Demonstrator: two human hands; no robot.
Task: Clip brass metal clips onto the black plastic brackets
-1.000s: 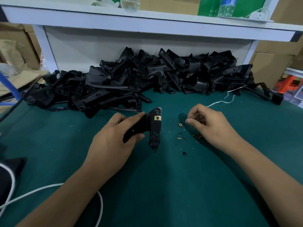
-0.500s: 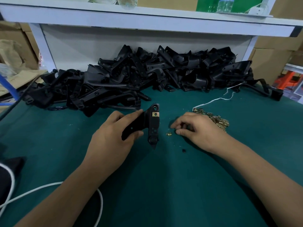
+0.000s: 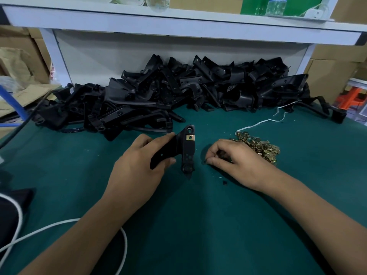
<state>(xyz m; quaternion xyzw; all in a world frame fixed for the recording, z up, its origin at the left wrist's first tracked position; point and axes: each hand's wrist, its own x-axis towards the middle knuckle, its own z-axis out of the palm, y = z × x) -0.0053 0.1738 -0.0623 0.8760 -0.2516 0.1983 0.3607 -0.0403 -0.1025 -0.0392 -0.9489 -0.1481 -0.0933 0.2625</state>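
The left hand (image 3: 139, 167) grips a black bracket (image 3: 179, 150) by its wing, thumb below and fingers above, so the bracket stands nearly upright with its lower tip on the green mat (image 3: 198, 225). One brass clip (image 3: 190, 137) already sits on the upper part of this bracket, around a hole. The right hand (image 3: 236, 163) rests on the mat just right of the bracket, fingers curled and fingertips together low at the surface; whether they pinch a clip I cannot tell. Just behind this hand lies a heap of loose clips (image 3: 258, 147), touching the knuckles or very near them. A big pile of brackets (image 3: 168, 96) lies along the far edge of the mat, against a white back panel (image 3: 139, 54) under a white shelf (image 3: 178, 24). On the shelf stand clear bottles (image 3: 276, 5); the label cannot be read. A thin white string (image 3: 264, 121) lies behind the clips, and a white cable (image 3: 59, 225) curves at the near left. Cardboard boxes (image 3: 335, 76) stand on both sides.
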